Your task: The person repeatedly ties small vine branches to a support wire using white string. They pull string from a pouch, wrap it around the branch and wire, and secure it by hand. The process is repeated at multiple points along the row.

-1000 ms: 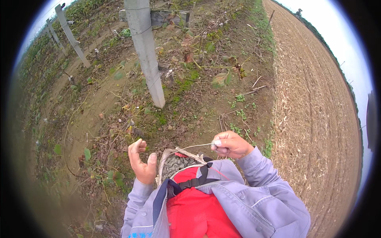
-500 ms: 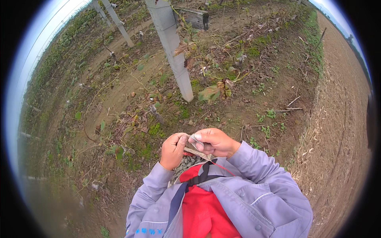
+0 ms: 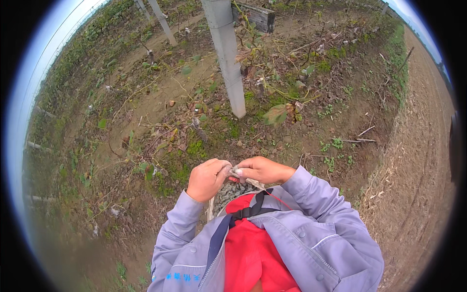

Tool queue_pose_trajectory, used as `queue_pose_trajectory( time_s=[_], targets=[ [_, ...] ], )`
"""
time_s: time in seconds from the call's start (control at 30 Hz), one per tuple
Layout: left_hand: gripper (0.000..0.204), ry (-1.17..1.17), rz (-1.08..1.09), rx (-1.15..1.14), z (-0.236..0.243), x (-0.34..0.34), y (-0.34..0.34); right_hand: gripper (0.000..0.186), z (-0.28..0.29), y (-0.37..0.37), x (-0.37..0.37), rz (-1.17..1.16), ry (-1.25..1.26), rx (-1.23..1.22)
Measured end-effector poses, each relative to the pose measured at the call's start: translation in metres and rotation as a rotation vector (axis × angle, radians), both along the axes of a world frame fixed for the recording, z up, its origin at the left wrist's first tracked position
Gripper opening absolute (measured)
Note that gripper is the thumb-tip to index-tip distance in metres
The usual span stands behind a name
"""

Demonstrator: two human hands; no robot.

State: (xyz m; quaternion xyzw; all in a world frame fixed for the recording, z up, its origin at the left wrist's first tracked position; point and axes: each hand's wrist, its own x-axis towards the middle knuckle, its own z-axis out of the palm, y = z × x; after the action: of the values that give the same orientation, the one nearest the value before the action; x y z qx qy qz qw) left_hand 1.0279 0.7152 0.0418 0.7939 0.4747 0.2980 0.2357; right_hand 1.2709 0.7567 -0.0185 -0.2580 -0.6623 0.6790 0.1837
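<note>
My left hand (image 3: 209, 180) and my right hand (image 3: 264, 170) meet in front of my waist, both with fingers pinched together. Between the fingertips is a small pale, greyish strip (image 3: 233, 172), twisted or folded; its exact kind is too small to make out. Just below hangs an open bag with a beige cloth rim (image 3: 255, 183), filled with many small grey-green twisted pieces (image 3: 226, 193). A bit of red shows under the fingertips. A black strap with a buckle (image 3: 242, 213) crosses my front over red clothing.
Ahead stands a grey concrete post (image 3: 226, 58) with a weathered wooden block (image 3: 257, 17) beside it. Low vines with a large browning leaf (image 3: 276, 114), dry stems and moss cover the soil. Sticks (image 3: 357, 140) lie to the right, before a strip of bare brown field (image 3: 418, 146).
The view has shifted, so the post and plants sit farther right. My left hand has turned, its back now more upward; my right fingers have drawn closer to the left ones.
</note>
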Motion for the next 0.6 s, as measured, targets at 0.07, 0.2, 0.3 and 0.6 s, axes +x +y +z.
queue_pose_trajectory(
  time_s=[0.07, 0.2, 0.3, 0.6],
  targets=[
    [0.018, -0.099, -0.042, -0.192, -0.002, -0.018, 0.02, 0.03, 0.009, -0.005, 0.006, 0.03, 0.083, -0.44],
    [0.03, -0.315, -0.098, -0.613, -0.012, -0.037, 0.05, 0.031, 0.032, -0.006, -0.012, -0.333, 0.565, -0.753],
    [0.029, -0.296, -0.193, -0.561, -0.015, -0.036, 0.053, 0.038, 0.042, 0.009, -0.031, -0.515, 0.564, -0.56],
    [0.019, -0.081, -0.198, -0.301, -0.004, -0.043, 0.054, 0.028, 0.016, 0.011, -0.028, -0.101, -0.147, -0.01]
  ],
)
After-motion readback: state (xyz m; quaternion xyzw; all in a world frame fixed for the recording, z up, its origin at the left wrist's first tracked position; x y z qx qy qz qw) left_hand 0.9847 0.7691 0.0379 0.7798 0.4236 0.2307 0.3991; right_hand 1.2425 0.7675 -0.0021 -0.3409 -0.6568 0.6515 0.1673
